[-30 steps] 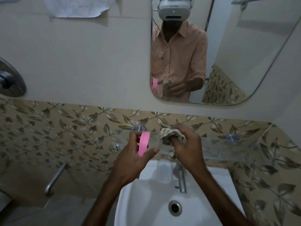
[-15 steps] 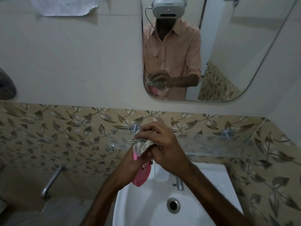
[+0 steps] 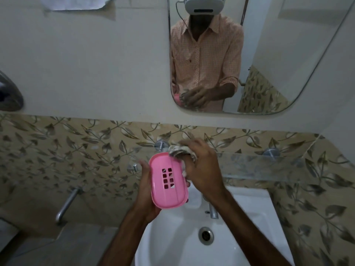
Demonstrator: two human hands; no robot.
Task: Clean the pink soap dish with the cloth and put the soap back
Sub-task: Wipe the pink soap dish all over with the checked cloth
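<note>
Pink rounded-rectangular plastic soap dish [image 3: 169, 182], with a block of square drain holes, sits tilted above the back rim of the white ceramic basin [image 3: 249, 227]. The left hand [image 3: 144, 187] cradles it from beneath, fingers curled round its left edge. The right hand [image 3: 203, 169] grips a bunched pale patterned cloth [image 3: 179, 150] at the dish's top right corner. Recommended: brace the dish firmly, drag the cloth lengthwise, and work it into the holes and rim corners. No residue is discernible.

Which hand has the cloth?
The right hand grips the cloth, crumpled against the dish's edge; the left hand holds the pink soap dish instead.
</note>
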